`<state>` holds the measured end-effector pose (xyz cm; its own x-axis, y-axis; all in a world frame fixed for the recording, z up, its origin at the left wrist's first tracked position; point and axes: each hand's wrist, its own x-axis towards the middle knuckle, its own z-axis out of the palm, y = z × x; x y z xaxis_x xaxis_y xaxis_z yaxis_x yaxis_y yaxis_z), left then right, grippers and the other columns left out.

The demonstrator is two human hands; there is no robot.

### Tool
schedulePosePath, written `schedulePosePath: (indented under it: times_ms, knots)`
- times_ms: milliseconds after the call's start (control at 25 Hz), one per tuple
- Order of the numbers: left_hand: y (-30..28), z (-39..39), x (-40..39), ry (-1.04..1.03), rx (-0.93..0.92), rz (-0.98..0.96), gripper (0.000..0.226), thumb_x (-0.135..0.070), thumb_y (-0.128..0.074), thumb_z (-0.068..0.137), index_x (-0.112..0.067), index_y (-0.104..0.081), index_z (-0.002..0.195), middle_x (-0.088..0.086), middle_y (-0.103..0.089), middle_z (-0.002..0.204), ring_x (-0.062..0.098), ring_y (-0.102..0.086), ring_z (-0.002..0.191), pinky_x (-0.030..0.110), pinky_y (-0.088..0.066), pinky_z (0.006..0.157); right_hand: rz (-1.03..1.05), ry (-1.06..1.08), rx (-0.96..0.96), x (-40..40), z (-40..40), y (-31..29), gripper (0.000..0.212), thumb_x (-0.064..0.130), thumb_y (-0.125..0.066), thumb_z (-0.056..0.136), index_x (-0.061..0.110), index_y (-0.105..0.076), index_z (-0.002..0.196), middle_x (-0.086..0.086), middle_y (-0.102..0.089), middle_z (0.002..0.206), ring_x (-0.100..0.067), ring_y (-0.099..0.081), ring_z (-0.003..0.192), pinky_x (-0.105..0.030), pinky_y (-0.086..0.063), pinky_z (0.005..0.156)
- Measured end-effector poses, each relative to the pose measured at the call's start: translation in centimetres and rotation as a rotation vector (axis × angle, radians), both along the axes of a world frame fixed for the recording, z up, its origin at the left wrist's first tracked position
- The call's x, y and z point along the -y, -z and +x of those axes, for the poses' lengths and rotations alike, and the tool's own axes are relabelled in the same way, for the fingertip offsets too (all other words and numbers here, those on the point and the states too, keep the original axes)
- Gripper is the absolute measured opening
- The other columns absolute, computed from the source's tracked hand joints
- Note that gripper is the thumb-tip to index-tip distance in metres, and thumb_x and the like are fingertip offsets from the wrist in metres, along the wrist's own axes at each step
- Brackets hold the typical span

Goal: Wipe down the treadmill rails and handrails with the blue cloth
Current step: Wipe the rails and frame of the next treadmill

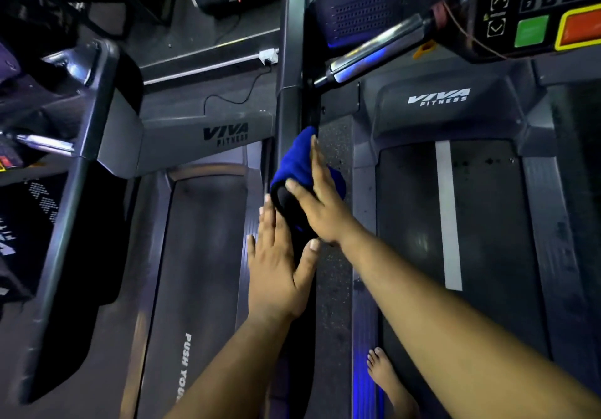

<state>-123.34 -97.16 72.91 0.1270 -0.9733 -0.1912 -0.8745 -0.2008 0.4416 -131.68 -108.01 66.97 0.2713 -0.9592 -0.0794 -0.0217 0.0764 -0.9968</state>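
The right hand (320, 197) lies flat on the cloth (297, 161), fingers straight and close together, pressing it against the handrail (292, 93); the thumb reaches off to the left and touches the rail's black end just below the cloth. Nothing is curled round the cloth: it is held by pressure of the palm and fingers alone. The right forearm runs in from the lower right, stretched long and nearly straight, the wrist level with the hand.

The left hand (278, 262) is just below and to the left of the right one, open wide, fingers straight and pointing up along the rail. Its palm rests against the rail's dark lower part and the thumb is spread out to the right, its tip just beside the right wrist. It holds nothing. The left forearm rises from the bottom edge, more upright than the right.

The cloth is deep blue, bunched and folded over the rail, showing above the right fingers and on both sides of them. The rail itself is a dark grey upright running away past the fingertips.

To the right of the hands lies a treadmill belt (487, 223) with a white stripe, and a bare foot (387, 376) stands beside its rail below the right arm.
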Motion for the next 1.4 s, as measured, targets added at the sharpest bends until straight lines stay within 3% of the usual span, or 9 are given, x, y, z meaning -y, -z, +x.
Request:
schedulePosePath:
  times_ms: [200,400,520,680,840,960,1160,1280,1400]
  knots:
    - [0.1,0.2,0.3,-0.008,0.036,-0.002,0.092,-0.081,-0.009,0.087,-0.025,0.001,0.159,-0.013,0.01,0.166,0.003,0.012,0.151,0.039,0.001,0.123,-0.35,-0.092,-0.092,6.1,-1.0,0.9,0.085,0.043,-0.05,0.093,0.003,-0.008,0.155,-0.015,-0.002,0.165,-0.024,0.001,0.153,-0.048,-0.004,0.125]
    - [0.0,0.0,0.3,-0.007,0.055,0.005,0.09,-0.079,-0.011,0.088,-0.026,0.001,0.159,-0.012,0.011,0.166,0.003,0.011,0.151,0.04,0.0,0.123,0.258,0.214,0.116,2.3,1.1,0.1,0.084,0.064,-0.044,0.09,0.022,-0.016,0.158,0.0,-0.013,0.166,-0.014,-0.012,0.152,-0.044,-0.013,0.124]
    - [0.1,0.1,0.3,-0.026,0.044,0.024,0.089,-0.08,-0.012,0.088,-0.025,0.003,0.157,-0.011,0.011,0.164,0.001,0.013,0.15,0.04,0.001,0.125,-0.001,0.143,-0.049,-0.8,1.3,-0.9,0.085,0.063,-0.043,0.089,0.023,-0.013,0.157,-0.004,-0.009,0.166,-0.018,-0.008,0.153,-0.039,-0.01,0.125]
    - [-0.1,-0.1,0.4,-0.026,0.009,-0.006,0.075,-0.061,-0.021,0.094,-0.028,0.001,0.158,-0.014,0.011,0.165,0.001,0.009,0.151,0.034,0.0,0.122,-0.264,0.202,-0.193,10.2,1.2,-2.1,0.075,0.052,-0.046,0.089,0.015,-0.034,0.152,-0.017,-0.019,0.163,-0.033,-0.02,0.15,-0.041,-0.019,0.122]
    - [-0.2,-0.1,0.4,-0.043,0.0,-0.013,0.073,-0.057,-0.023,0.095,-0.029,0.0,0.159,-0.013,0.009,0.166,0.001,0.006,0.151,0.04,-0.004,0.124,0.114,0.246,0.071,5.6,1.2,1.0,0.076,0.06,-0.045,0.092,0.014,-0.034,0.152,-0.008,-0.035,0.158,-0.021,-0.029,0.147,-0.035,-0.022,0.121]
    - [-0.1,0.0,0.4,-0.038,-0.008,-0.023,0.072,-0.055,-0.025,0.095,-0.03,0.0,0.158,-0.013,0.008,0.166,0.001,0.005,0.151,0.042,-0.005,0.124,0.374,0.255,0.168,-0.8,1.0,1.4,0.05,0.042,-0.041,0.103,0.011,-0.049,0.141,-0.007,-0.057,0.137,-0.025,-0.05,0.132,-0.025,-0.04,0.102]
    - [-0.1,-0.2,0.4,-0.031,0.002,-0.014,0.072,-0.056,-0.022,0.095,-0.028,-0.001,0.159,-0.014,0.009,0.166,0.0,0.005,0.151,0.037,-0.001,0.122,0.305,0.353,0.088,8.9,1.3,-0.4,0.062,0.048,-0.041,0.097,0.009,-0.045,0.145,-0.016,-0.052,0.144,-0.029,-0.049,0.133,-0.028,-0.037,0.105]
    - [0.0,-0.1,0.3,-0.037,-0.011,-0.012,0.074,-0.057,-0.021,0.095,-0.026,0.0,0.159,-0.013,0.008,0.166,0.001,0.006,0.151,0.04,-0.002,0.124,0.263,0.229,0.067,-0.3,0.9,-0.4,0.076,0.066,-0.044,0.092,0.01,-0.047,0.143,-0.015,-0.053,0.142,-0.027,-0.05,0.132,-0.03,-0.037,0.11]
    - [0.1,0.1,0.2,-0.053,-0.05,-0.031,0.077,-0.058,-0.023,0.096,-0.022,0.004,0.158,-0.013,0.008,0.165,0.001,0.003,0.152,0.04,-0.002,0.125,-0.03,0.069,-0.019,-3.0,-0.1,-1.0,0.068,0.044,-0.048,0.094,0.012,-0.032,0.152,-0.012,-0.028,0.161,-0.025,-0.027,0.149,-0.039,-0.021,0.123]
